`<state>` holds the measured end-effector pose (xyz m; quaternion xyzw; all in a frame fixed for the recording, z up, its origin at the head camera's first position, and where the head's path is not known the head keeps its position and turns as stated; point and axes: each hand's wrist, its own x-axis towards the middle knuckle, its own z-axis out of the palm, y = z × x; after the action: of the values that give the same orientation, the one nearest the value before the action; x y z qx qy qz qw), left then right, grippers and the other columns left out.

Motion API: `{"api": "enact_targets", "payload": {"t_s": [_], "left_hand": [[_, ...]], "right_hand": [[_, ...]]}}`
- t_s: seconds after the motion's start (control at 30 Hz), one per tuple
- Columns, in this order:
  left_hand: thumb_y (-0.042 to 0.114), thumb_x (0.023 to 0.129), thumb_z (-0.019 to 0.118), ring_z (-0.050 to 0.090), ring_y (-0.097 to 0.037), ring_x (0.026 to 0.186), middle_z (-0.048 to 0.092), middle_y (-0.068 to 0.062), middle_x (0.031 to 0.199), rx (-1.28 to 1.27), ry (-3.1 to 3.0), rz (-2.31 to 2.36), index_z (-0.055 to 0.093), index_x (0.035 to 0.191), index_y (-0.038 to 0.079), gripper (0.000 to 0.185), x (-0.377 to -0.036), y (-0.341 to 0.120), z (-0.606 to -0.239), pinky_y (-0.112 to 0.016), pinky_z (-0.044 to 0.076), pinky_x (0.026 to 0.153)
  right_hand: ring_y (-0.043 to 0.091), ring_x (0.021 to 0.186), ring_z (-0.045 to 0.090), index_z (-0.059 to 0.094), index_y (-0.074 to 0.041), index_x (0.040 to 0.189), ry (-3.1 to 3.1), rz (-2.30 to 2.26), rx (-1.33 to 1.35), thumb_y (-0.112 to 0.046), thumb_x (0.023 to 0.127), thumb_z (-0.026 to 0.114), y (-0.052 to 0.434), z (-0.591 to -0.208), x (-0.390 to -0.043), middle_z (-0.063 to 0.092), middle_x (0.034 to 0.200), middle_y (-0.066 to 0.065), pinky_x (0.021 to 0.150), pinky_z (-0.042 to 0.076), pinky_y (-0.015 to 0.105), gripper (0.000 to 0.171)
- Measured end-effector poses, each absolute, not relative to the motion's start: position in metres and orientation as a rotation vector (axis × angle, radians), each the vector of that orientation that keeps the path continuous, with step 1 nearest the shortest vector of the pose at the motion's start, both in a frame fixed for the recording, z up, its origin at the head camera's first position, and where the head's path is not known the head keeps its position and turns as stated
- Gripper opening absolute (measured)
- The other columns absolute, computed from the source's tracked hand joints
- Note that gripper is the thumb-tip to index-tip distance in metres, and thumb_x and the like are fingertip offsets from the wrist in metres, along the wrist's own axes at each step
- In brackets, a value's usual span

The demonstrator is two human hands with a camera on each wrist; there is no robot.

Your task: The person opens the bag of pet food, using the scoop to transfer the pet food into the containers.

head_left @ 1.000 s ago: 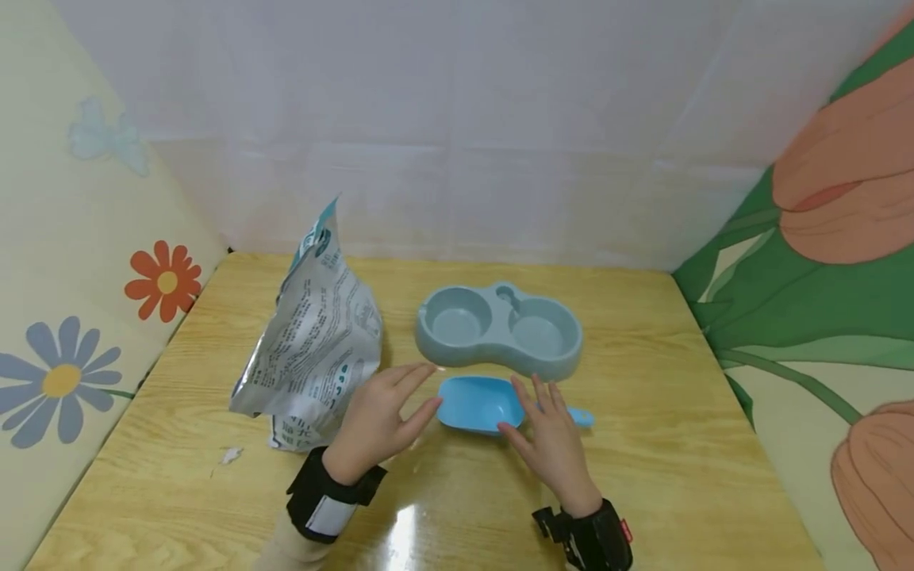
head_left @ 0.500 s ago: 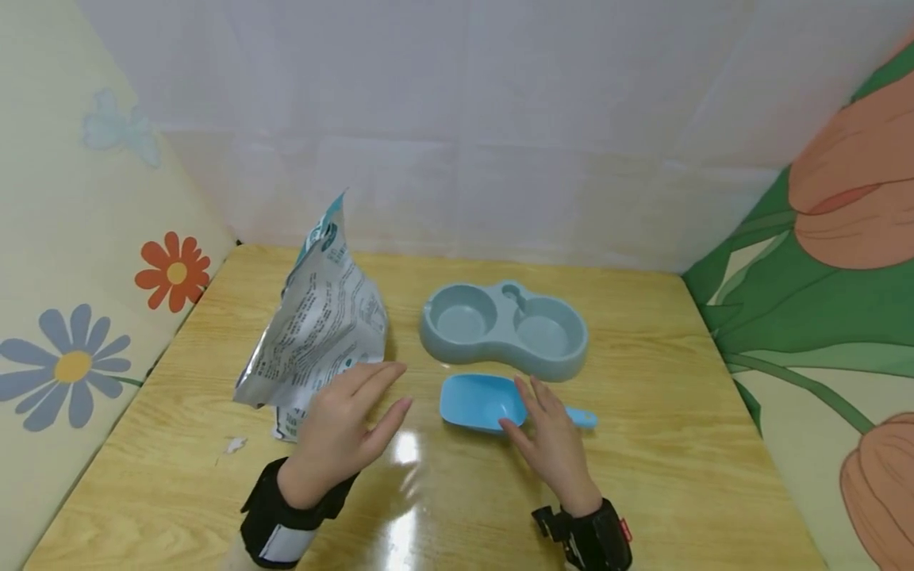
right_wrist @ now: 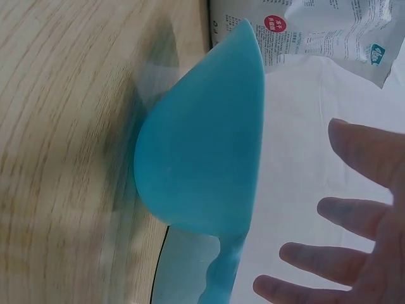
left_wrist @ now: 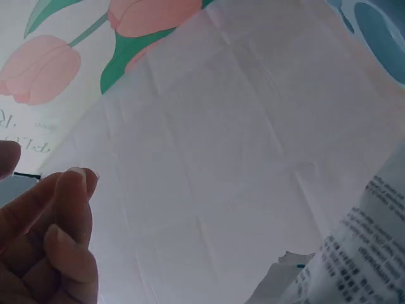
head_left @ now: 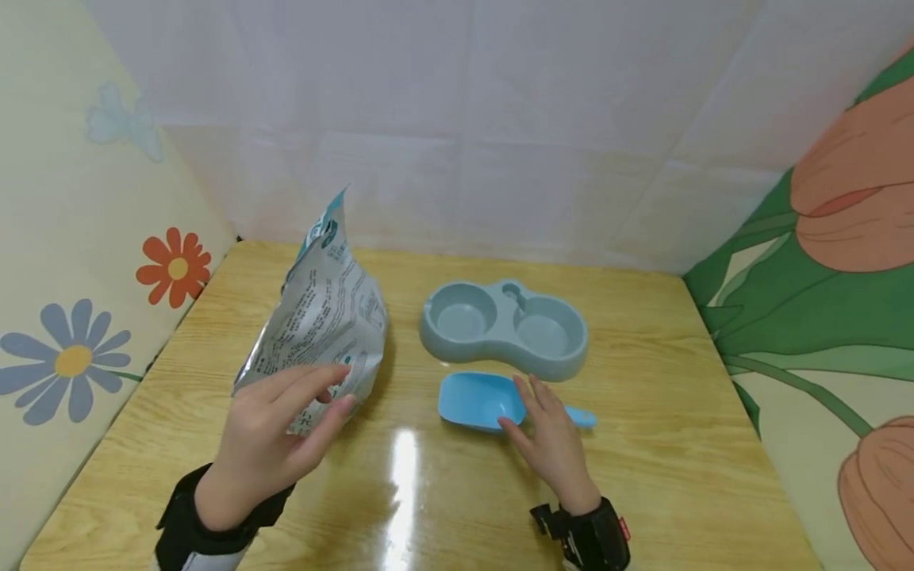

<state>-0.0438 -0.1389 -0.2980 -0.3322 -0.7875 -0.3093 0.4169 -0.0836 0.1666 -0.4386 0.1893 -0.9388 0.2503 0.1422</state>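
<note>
The wooden tabletop (head_left: 678,444) is glossy, so expect things to slide on it rather than stay put under a light touch. Your silver pet-food bag (head_left: 321,325) stands upright at the left, its torn top open and leaning — take it low on the front panel, where the contents give it body, not by the thin upper edge, which would fold. The grey-blue double pet bowl (head_left: 503,327) sits behind the scoop, apart from the bag; keep the bag's mouth turned toward it. Your left hand (head_left: 274,428) is at the bag's lower front, fingers loosely extended and holding nothing; whether they touch the foil I cannot tell. Your right hand (head_left: 550,436) lies flat, fingers straight, over the neck of the blue scoop (head_left: 474,400) — not yet closed round it. Grip the handle (head_left: 581,417) itself, near the bowl end, so the scoop stays level when lifted.
</note>
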Motion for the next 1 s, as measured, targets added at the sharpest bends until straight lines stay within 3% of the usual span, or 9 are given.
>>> {"api": "enact_targets", "payload": {"t_s": [0.37, 0.57, 0.7, 0.83, 1.0], "left_hand": [[0.03, 0.088, 0.058, 0.049, -0.012, 0.051, 0.062, -0.012, 0.067, -0.833, -1.855, -0.82, 0.066, 0.077, -0.006, 0.039, -0.046, -0.169, -0.276, -0.015, 0.042, 0.05], [0.035, 0.086, 0.06, 0.049, -0.008, 0.056, 0.062, -0.012, 0.066, -0.778, -1.93, -0.856, 0.067, 0.077, -0.007, 0.044, -0.054, -0.199, -0.269, -0.01, 0.04, 0.062], [0.037, 0.086, 0.059, 0.05, 0.001, 0.06, 0.06, -0.005, 0.066, -0.733, -2.06, -0.911, 0.065, 0.078, -0.007, 0.046, -0.069, -0.219, -0.269, -0.007, 0.04, 0.066], [0.025, 0.085, 0.063, 0.052, 0.008, 0.062, 0.059, 0.006, 0.07, -0.675, -2.179, -0.95, 0.062, 0.085, -0.008, 0.032, -0.081, -0.233, -0.276, -0.006, 0.041, 0.066], [-0.001, 0.078, 0.064, 0.054, 0.005, 0.06, 0.06, 0.006, 0.074, -0.634, -2.367, -0.919, 0.06, 0.093, -0.004, 0.016, -0.095, -0.243, -0.283, -0.008, 0.041, 0.057]], "right_hand": [[0.048, 0.112, 0.045, 0.046, 0.001, 0.13, -2.711, 0.694, 0.561, -0.022, 0.074, 0.075, 0.167, -0.441, -0.083, 0.045, 0.125, 0.032, 0.084, 0.04, 0.057, 0.067], [0.049, 0.112, 0.044, 0.047, 0.001, 0.13, -2.713, 0.696, 0.566, -0.022, 0.074, 0.075, 0.167, -0.442, -0.082, 0.044, 0.125, 0.032, 0.085, 0.039, 0.057, 0.066], [0.049, 0.113, 0.043, 0.046, 0.001, 0.13, -2.737, 0.704, 0.548, -0.022, 0.075, 0.074, 0.167, -0.442, -0.082, 0.043, 0.126, 0.032, 0.086, 0.038, 0.058, 0.066], [0.05, 0.113, 0.042, 0.045, 0.001, 0.131, -2.754, 0.705, 0.543, -0.022, 0.076, 0.073, 0.168, -0.442, -0.081, 0.043, 0.127, 0.032, 0.086, 0.037, 0.058, 0.066], [0.05, 0.113, 0.043, 0.045, 0.002, 0.13, -2.736, 0.706, 0.55, -0.021, 0.075, 0.074, 0.169, -0.443, -0.081, 0.043, 0.126, 0.032, 0.086, 0.037, 0.058, 0.066]]}}
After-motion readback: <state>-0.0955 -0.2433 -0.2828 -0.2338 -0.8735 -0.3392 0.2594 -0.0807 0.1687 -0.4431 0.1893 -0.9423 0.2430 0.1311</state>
